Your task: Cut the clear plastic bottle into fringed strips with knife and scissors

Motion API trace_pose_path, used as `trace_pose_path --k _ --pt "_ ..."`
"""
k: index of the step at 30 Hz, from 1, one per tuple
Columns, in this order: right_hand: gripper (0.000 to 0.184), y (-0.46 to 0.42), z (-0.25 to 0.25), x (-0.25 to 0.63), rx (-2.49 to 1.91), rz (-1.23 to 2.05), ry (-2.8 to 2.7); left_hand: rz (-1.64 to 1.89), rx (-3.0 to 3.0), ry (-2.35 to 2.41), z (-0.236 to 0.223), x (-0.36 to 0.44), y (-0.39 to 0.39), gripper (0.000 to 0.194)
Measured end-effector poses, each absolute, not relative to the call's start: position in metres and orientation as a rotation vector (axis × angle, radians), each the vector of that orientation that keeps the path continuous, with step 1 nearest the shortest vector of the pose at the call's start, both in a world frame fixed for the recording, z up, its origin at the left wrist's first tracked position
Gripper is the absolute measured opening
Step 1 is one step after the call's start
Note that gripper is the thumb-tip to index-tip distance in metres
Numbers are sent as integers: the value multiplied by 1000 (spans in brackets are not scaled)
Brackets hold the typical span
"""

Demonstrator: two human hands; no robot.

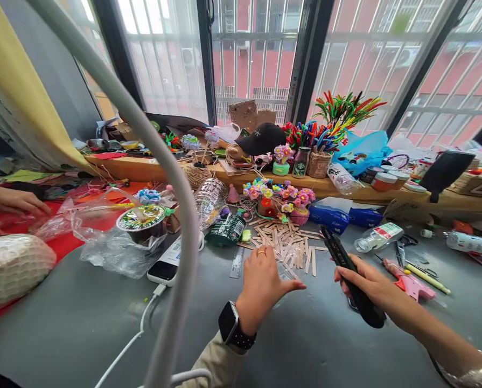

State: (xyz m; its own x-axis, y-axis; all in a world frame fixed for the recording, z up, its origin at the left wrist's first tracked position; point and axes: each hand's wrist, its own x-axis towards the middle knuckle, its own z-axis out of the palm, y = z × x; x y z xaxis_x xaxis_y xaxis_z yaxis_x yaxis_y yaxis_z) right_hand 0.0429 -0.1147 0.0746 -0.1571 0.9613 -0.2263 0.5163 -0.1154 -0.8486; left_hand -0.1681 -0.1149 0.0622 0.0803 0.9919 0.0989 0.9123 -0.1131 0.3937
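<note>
Black tool: I see the right hand at 4 o'clock in my view, its grip wrapped around a long, slim black handheld tool; if that hold is slack, the tool could slip or swing its far end into the loose sticks.
Left hand: Near 6 o'clock, the left hand has its thumb spread wide of the fingers and holds nothing I can make out; the fingertips are hidden from me, so I could miss a small thing pinched there.
Wooden sticks: The heap of flat, pale wooden sticks lies on the smooth grey surface at 1 o'clock from the left hand; a low sweep could scatter them, since they overlap loosely.
Pink gun: A pink, gun-shaped plastic tool lies at 3 o'clock from the right hand, near the forearm; a careless elbow could nudge it. I cannot tell whether it is hot.
White cable: A thin white cable runs at 8 o'clock from the left hand; a snagged sleeve could drag the white, phone-like device it feeds.
</note>
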Motion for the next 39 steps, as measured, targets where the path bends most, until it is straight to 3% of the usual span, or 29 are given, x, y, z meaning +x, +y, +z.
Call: trace_pose_path --k 3,11,19,27,39 --pt "31 -123 76 43 -1566 1287 -1680 473 2198 1813 58 -175 -115 93" --pt "28 -129 63 38 -1424 1204 -1780 756 2277 1605 43 -190 -116 79" --pt "25 -136 63 23 -1406 1285 -1716 941 2164 1613 28 -194 -125 75" --pt "22 -148 54 22 -1446 1157 -1882 1288 2026 1534 -1 -189 -133 71" --pt "45 -165 35 25 -1677 869 -2016 1295 2070 1506 -8 -189 -133 80"
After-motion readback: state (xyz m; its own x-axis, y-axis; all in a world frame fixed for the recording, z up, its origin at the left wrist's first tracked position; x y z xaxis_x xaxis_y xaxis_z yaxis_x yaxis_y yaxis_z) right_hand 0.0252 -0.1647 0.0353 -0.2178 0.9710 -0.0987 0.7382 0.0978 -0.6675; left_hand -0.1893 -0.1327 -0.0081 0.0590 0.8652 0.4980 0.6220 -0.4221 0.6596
